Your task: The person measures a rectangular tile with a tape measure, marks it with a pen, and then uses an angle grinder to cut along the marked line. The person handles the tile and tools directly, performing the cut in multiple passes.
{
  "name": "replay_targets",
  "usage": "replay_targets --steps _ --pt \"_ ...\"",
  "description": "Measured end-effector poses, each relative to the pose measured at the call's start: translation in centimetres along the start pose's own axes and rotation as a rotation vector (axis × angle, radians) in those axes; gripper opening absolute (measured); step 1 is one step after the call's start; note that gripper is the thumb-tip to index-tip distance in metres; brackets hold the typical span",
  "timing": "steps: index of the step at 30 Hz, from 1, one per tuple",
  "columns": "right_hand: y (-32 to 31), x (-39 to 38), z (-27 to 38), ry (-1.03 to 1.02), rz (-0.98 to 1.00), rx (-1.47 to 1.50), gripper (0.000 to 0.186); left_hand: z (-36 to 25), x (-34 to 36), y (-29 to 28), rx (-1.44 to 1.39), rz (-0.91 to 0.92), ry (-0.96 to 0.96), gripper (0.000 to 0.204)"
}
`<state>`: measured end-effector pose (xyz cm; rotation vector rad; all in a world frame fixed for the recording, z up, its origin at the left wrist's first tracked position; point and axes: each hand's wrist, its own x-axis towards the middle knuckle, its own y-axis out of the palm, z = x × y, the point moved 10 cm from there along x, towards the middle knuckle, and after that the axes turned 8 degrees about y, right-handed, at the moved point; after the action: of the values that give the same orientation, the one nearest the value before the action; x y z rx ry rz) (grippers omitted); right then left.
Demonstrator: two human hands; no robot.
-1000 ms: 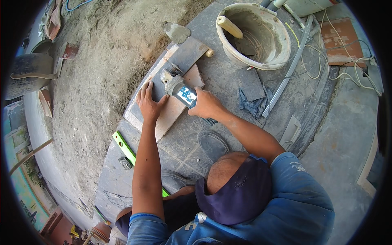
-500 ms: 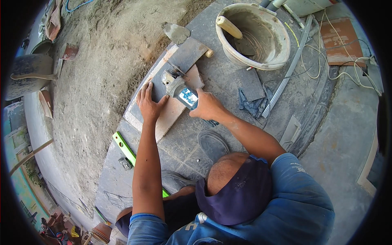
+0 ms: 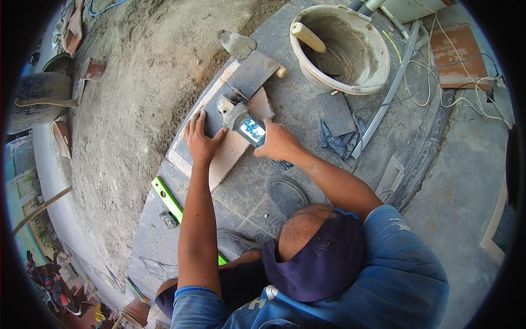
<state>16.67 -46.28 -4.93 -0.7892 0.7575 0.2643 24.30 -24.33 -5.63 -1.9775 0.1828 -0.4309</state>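
Bright daylight, soft shadows — fisheye-bent, dark rim

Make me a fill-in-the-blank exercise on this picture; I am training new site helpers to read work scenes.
1. The left hand lies flat on the ____.
2. The right hand grips an angle grinder with a ____ body.
3. A wooden handle sticks out of the mortar-stained ____.
4. The green spirit level lies on the ____ side of the left forearm.

Missing words: tile; blue; bucket; left
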Motion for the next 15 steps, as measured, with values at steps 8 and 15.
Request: replay_targets --steps 8,15 --pt "-0.23 -0.17 -0.48 -0.022 -0.068 0.028 0.084 -0.04 0.04 0.12 -0.004 0.007 -0.009 0.084" --pt "-0.38 -0.31 -0.03 -0.008 -0.023 0.035 0.078 0.1 -0.05 0.05 0.011 0.007 -0.009 0.085"
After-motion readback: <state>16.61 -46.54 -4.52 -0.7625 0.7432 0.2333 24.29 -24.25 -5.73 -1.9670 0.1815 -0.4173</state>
